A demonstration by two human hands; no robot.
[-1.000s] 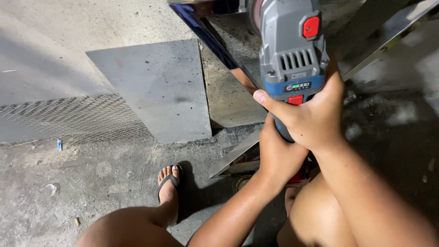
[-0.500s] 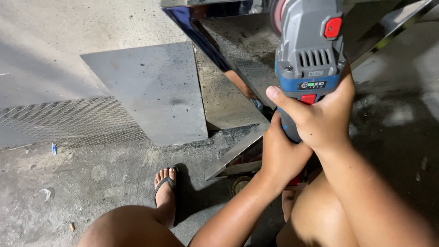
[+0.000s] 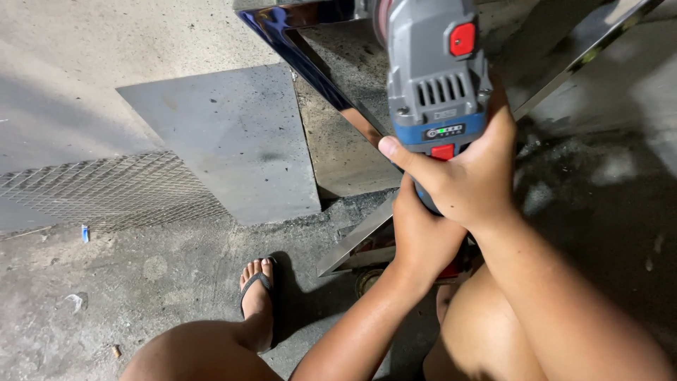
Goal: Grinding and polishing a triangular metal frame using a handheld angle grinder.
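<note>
Concrete floor (image 3: 141, 296) lies below, with a sandalled foot (image 3: 257, 296) nearest. Above it, the left hand (image 3: 423, 236) and right hand (image 3: 465, 180) both grip a grey-and-blue power grinder (image 3: 437, 77), held over a shiny metal frame (image 3: 317, 77). Beyond lie a metal sheet (image 3: 226, 141) and wire mesh (image 3: 106, 190).

At twelve o'clock the grinder (image 3: 436, 92) runs off the top edge, its disc unseen. The right hand (image 3: 471, 182) covers the tool's handle and most of the left hand (image 3: 422, 236). The polished steel frame (image 3: 310, 67) leaves view at one o'clock.
</note>
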